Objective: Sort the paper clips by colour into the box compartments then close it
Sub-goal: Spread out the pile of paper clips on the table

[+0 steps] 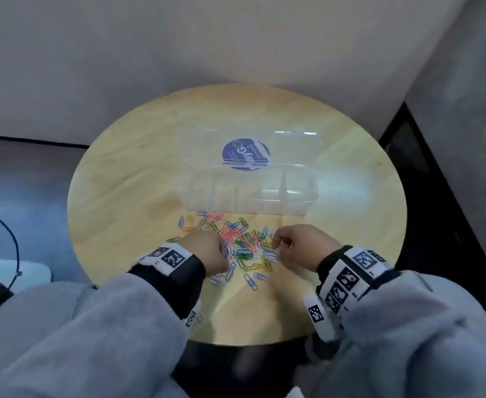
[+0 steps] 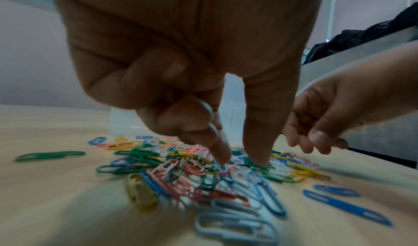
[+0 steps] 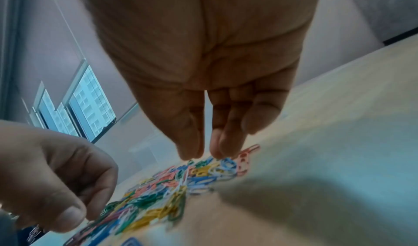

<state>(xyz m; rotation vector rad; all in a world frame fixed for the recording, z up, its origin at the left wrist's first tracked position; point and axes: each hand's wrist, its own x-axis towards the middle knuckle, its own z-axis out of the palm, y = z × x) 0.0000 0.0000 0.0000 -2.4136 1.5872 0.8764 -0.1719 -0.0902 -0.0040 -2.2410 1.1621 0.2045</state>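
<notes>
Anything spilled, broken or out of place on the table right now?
Nothing stands out. The mixed paper clips lie loose on the table in front of the open clear box, unsorted as expected; both hands reach into the pile.

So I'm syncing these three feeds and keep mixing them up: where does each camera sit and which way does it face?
Head: worn on the head, looking down at the round wooden table, clear plastic compartment box, both grey sleeves, left hand and right hand.
Left wrist: looks along the left fingers into the heap.
Right wrist: looks along the right fingers over the heap.
All share the heap of coloured paper clips.
</notes>
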